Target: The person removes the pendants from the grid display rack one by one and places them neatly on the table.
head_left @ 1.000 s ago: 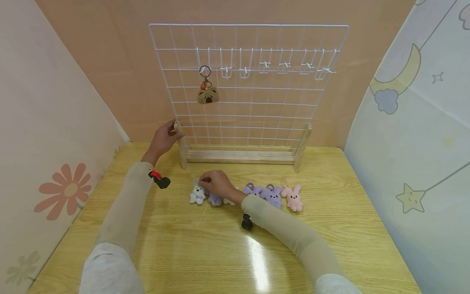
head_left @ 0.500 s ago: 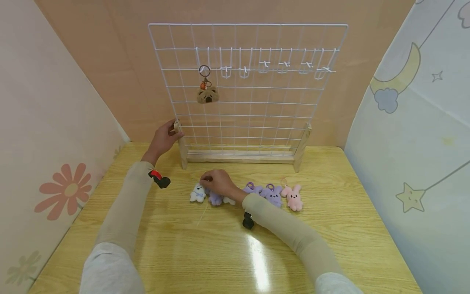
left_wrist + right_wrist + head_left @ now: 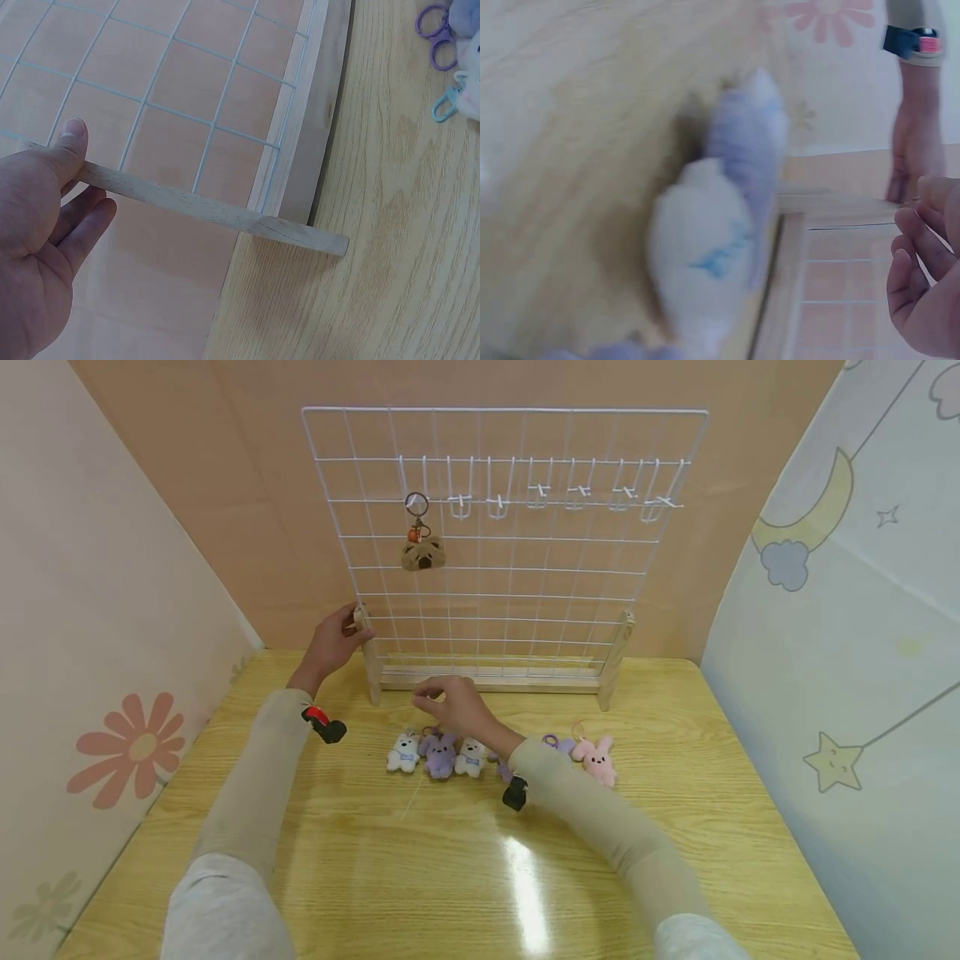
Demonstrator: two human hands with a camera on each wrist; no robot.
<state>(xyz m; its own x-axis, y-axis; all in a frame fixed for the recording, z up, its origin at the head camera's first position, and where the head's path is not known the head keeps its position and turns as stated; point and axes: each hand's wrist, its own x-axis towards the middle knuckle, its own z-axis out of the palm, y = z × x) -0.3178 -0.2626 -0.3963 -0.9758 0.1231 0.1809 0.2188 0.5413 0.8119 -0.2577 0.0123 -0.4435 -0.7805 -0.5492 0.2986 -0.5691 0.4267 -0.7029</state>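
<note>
My left hand (image 3: 332, 643) grips the wooden side leg (image 3: 165, 196) of a white wire grid rack (image 3: 487, 412), thumb on the near face and fingers behind. My right hand (image 3: 459, 706), fingers loosely curled and nothing visible between them, is raised just in front of the rack's base, above a row of plush keychains. Below it lie a white bear keychain (image 3: 405, 753), a purple bunny keychain (image 3: 438, 757) and another white bear keychain (image 3: 471, 759). Further right, the right forearm partly hides more purple plush; a pink bunny keychain (image 3: 597, 761) shows beyond it.
A brown bear-head keychain (image 3: 423, 555) hangs by its ring from the leftmost of several white hooks (image 3: 540, 493) on the grid. Patterned cloth walls (image 3: 877, 635) flank the wooden table (image 3: 360, 860).
My right hand lets go of the left white bear keychain's loop and lifts up and slightly back toward the rack, uncovering the purple bunny and second white bear. My left hand stays put.
</note>
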